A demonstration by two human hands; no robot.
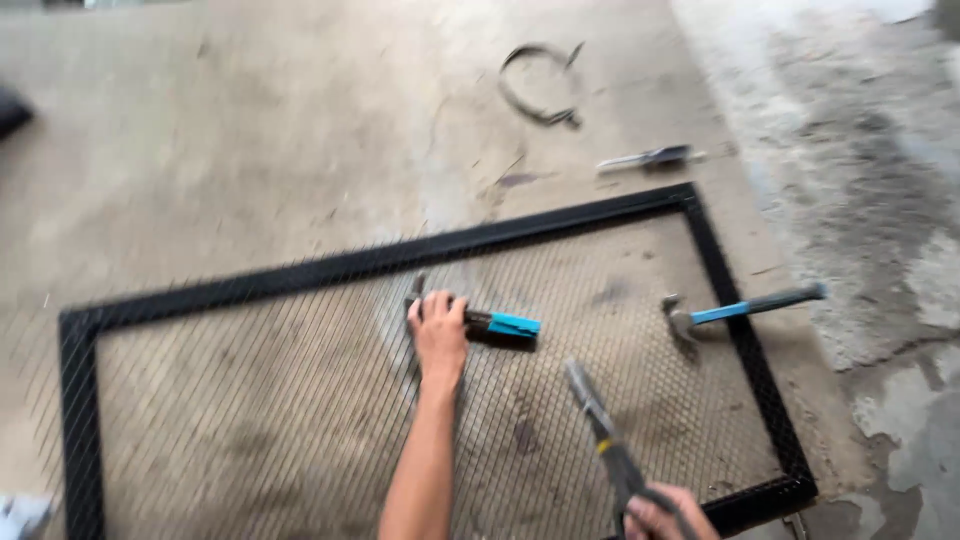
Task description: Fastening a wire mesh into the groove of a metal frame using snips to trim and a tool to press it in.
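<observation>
A black metal frame [370, 262] with wire mesh [250, 420] stretched across it lies flat on a concrete floor. My left hand [438, 335] reaches over the mesh and grips a tool with a black and blue handle [503, 325] that rests on the mesh. At the bottom edge my right hand [655, 515] is closed around the handles of long grey pliers or snips [600, 425], whose jaws point up and left over the mesh. A hammer with a blue and dark handle [745, 308] lies across the frame's right side.
A loop of dark wire or strap [540, 85] lies on the floor beyond the frame. A small grey tool [650, 158] sits near the frame's far right corner. Rough, patchy concrete [880, 200] runs along the right. A dark object [12, 110] shows at the left edge.
</observation>
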